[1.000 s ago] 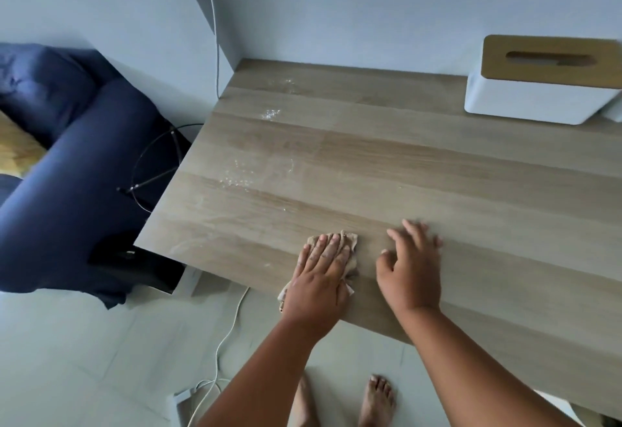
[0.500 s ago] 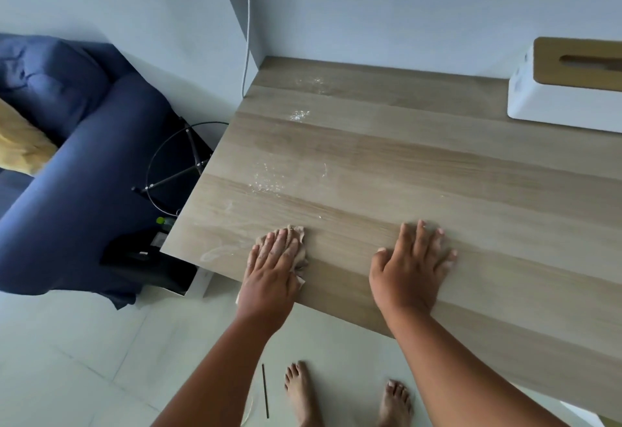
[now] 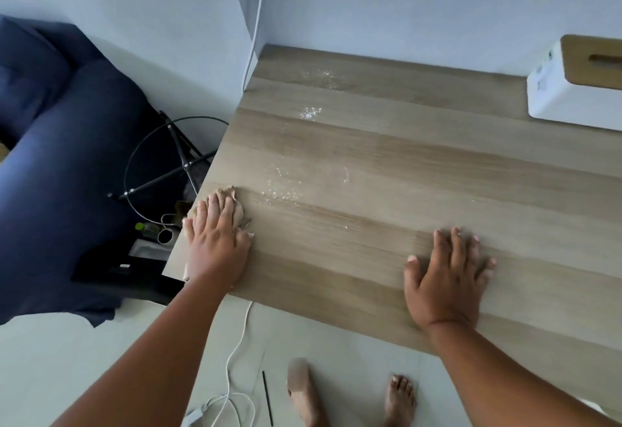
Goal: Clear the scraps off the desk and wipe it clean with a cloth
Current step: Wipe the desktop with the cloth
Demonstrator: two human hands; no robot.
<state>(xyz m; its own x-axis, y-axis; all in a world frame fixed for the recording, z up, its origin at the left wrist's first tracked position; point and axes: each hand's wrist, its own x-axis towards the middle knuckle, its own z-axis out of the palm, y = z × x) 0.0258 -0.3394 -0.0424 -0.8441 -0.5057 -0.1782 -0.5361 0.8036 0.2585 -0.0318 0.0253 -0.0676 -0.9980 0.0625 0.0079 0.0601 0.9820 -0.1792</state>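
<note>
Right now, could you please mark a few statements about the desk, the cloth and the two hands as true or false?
1. The left hand presses the cloth flat near the desk's left edge. True.
2. The right hand holds a second cloth. False: it lies flat and bare on the desk, with nothing under its fingers.
3. White crumbs lie on the desk beyond the cloth. True.
4. The white box with a wooden lid stands at the near left corner. False: it stands at the far right, by the wall.
5. The far crumb patches have been wiped away. False: specks show there, not yet wiped.
</note>
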